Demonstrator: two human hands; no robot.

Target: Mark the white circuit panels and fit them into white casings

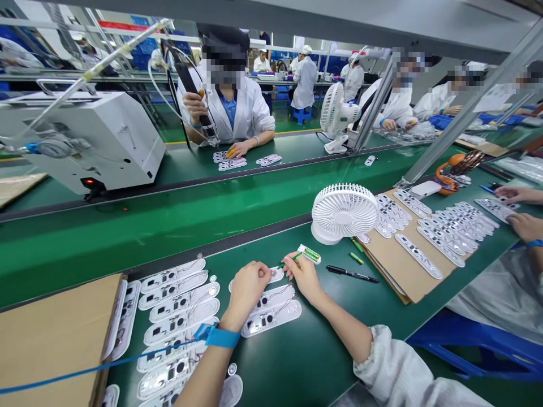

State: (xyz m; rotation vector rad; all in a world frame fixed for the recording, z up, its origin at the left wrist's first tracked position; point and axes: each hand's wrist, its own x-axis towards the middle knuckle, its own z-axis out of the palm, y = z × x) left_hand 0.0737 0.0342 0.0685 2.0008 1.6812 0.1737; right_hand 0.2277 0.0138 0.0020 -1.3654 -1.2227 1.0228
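My right hand (302, 275) pinches a thin green stick-like tool (291, 260), its tip over a white oval plastic housing (276, 275). Fingers curled together, my left hand (250, 282) rests on the same housing; whatever they pinch is hidden. A blue wrist strap (223, 337) with a cord circles my left wrist. Just below my hands lie two more housings (271, 319) with black parts and thin wires. Beyond my right hand sits a small white case (309, 254) holding green batteries. A black marker pen (352, 274) lies to the right.
Rows of housings (180, 311) lie left beside a cardboard sheet (55, 333). A white fan (345, 212) stands ahead, near loose green batteries (356, 258). More housings cover cardboard (413, 271) at right, by a co-worker's hands (526, 212). Across the green channel (237, 198), another person works.
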